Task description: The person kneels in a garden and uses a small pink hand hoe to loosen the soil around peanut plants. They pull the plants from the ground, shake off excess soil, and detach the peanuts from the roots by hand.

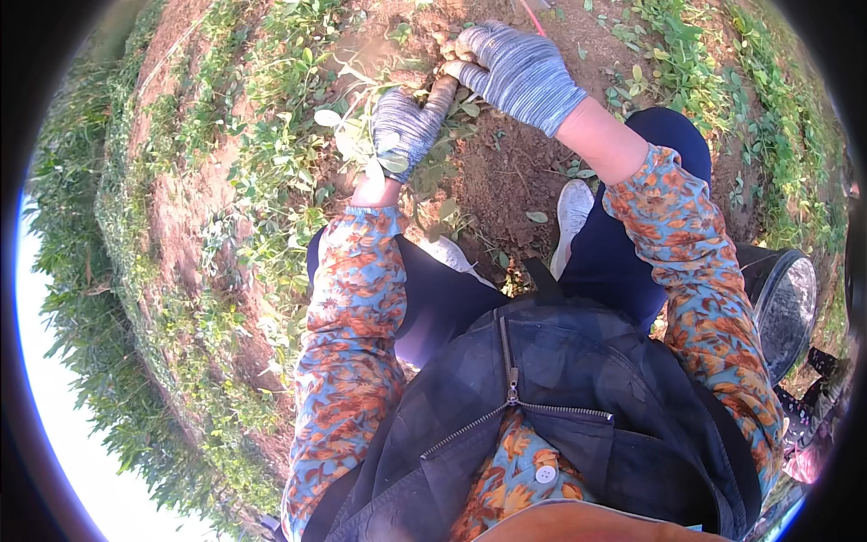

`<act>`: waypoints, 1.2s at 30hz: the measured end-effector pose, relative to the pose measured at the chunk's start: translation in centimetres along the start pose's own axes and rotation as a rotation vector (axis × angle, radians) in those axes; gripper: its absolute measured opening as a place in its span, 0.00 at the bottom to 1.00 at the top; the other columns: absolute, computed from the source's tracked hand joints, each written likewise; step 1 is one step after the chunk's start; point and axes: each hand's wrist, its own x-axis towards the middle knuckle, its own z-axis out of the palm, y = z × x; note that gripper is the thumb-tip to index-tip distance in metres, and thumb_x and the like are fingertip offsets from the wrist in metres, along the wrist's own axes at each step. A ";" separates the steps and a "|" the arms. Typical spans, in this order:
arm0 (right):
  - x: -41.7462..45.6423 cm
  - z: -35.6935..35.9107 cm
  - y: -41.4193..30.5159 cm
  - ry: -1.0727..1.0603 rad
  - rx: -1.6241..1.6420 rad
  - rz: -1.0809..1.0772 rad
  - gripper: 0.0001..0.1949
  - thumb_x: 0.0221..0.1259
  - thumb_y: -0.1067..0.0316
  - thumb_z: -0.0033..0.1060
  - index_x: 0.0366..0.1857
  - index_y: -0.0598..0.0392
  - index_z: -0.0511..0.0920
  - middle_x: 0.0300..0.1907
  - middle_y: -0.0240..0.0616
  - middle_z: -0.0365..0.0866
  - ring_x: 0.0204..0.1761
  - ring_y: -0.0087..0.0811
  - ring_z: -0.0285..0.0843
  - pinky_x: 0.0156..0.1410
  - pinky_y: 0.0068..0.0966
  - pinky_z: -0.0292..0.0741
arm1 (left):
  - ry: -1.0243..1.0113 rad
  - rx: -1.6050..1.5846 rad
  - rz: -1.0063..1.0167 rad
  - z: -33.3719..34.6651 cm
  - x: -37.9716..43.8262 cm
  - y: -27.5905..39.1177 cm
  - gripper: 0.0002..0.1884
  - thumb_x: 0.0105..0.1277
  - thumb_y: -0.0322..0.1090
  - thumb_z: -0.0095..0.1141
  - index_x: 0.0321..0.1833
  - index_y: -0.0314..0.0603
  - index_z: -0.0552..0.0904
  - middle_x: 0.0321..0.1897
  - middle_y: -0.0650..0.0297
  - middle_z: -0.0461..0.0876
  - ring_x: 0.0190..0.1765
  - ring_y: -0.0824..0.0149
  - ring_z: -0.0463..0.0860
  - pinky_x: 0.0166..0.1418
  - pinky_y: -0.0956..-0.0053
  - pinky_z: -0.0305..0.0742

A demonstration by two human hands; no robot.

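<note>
Both my hands wear grey striped knit gloves with soil-stained fingertips, and they meet low over the soil at the top middle. My left hand is among the leafy stems of a green plant, its fingers partly hidden by leaves. My right hand has its thumb and fingers bent around small brown, soil-covered lumps that look like pods or clods. The two hands' fingertips touch or nearly touch. Whether my left fingers grip the stems cannot be told.
Leafy crop rows run on both sides over brown soil. A black bucket lies or stands by my right leg. My white shoes rest on the soil. Part of another person shows at the lower right rim. Taller plants line the left.
</note>
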 end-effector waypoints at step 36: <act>-0.3 -3.5 1.6 -0.695 0.984 0.203 0.14 0.53 0.57 0.61 0.28 0.59 0.81 0.21 0.39 0.79 0.22 0.27 0.78 0.29 0.28 0.76 | 0.095 0.863 0.559 -1.4 0.4 -1.1 0.22 0.56 0.50 0.51 0.52 0.52 0.80 0.53 0.58 0.78 0.57 0.53 0.76 0.65 0.47 0.60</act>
